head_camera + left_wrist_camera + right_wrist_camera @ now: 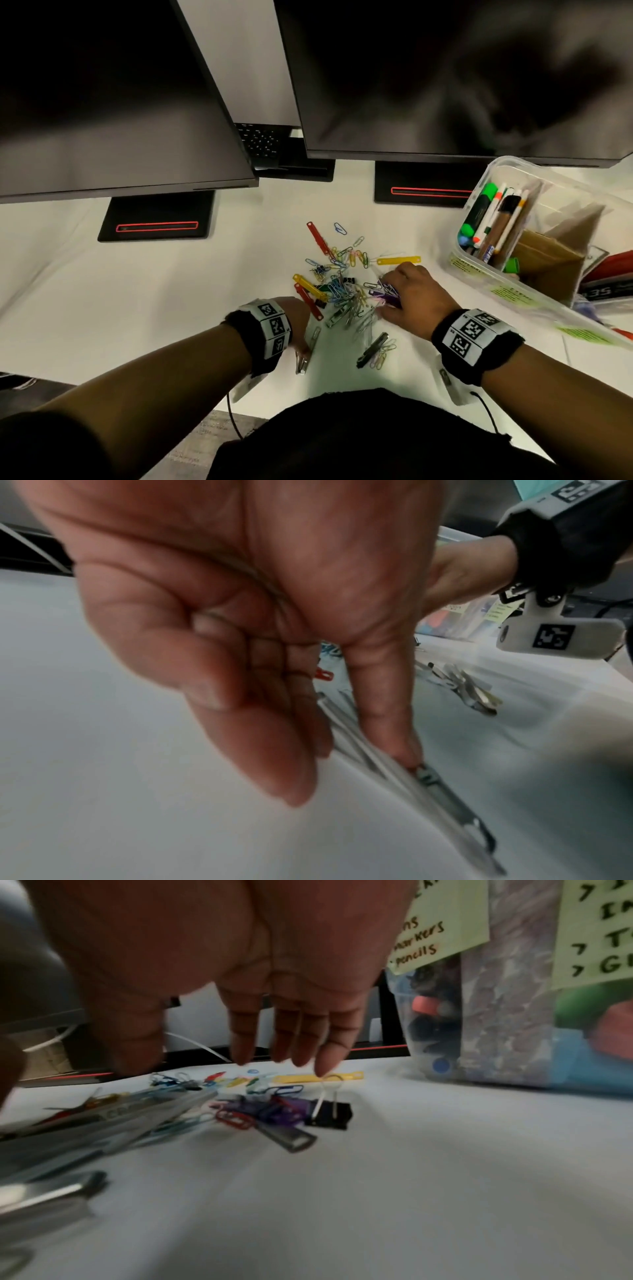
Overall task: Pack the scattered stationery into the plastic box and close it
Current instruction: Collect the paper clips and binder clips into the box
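Note:
A heap of coloured paper clips (342, 284) with red and yellow fastener strips lies mid-desk. My left hand (303, 346) is at the heap's near left; in the left wrist view, the left hand (349, 777) pinches a flat metal fastener strip (445, 802) between thumb and forefinger, against the desk. My right hand (387, 291) hovers over the heap's right side. The right wrist view shows the right hand (222, 1064) with straight fingers, holding nothing, above a black binder clip (329, 1112) and a yellow strip (318, 1077). The clear plastic box (455, 250) stands open at the right, with pens and markers inside.
Two dark monitors (120, 102) on black stands (154, 219) hang over the back of the white desk (137, 308). More metal clips (373, 349) lie near the front edge. Yellow labels (441, 920) are stuck on the box wall. Red and dark packets (609, 274) lie right of the box.

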The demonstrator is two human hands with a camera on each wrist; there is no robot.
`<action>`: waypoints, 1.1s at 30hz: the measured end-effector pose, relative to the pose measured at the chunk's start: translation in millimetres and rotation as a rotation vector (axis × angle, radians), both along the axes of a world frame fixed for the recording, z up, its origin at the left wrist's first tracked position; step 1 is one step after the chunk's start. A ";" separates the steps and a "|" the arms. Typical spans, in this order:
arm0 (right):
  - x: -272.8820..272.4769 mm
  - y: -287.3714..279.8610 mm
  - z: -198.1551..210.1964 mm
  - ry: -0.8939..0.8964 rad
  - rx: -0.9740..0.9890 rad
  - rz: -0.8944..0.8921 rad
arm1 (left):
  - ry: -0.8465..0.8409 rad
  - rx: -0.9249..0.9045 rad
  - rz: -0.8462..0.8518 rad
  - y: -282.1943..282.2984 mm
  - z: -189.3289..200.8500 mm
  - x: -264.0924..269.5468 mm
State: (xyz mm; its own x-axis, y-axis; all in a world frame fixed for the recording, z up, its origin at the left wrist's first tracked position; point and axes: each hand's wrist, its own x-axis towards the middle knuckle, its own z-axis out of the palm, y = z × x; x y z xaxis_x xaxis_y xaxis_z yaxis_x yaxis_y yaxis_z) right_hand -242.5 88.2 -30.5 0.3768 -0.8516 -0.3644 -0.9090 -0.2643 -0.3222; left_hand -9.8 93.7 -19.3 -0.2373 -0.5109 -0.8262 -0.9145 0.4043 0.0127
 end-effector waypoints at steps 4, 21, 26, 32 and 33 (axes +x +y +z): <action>11.6 17.5 10.3 -0.012 0.073 0.350 | 0.057 -0.018 0.026 -2.5 0.9 -11.3; -16.3 1.4 -9.6 -0.238 -0.042 -0.217 | 0.350 -0.228 0.242 -26.3 -12.0 -32.6; -19.0 -5.3 -4.2 -0.350 0.150 -0.485 | 0.324 -0.198 0.212 -23.3 -14.3 -32.4; -21.7 -8.5 5.1 -0.833 0.530 -0.786 | 0.310 -0.274 0.195 -17.8 -11.6 -37.3; -22.3 -9.0 7.0 -0.858 0.553 -0.805 | 0.306 -0.281 0.195 -17.0 -11.5 -37.5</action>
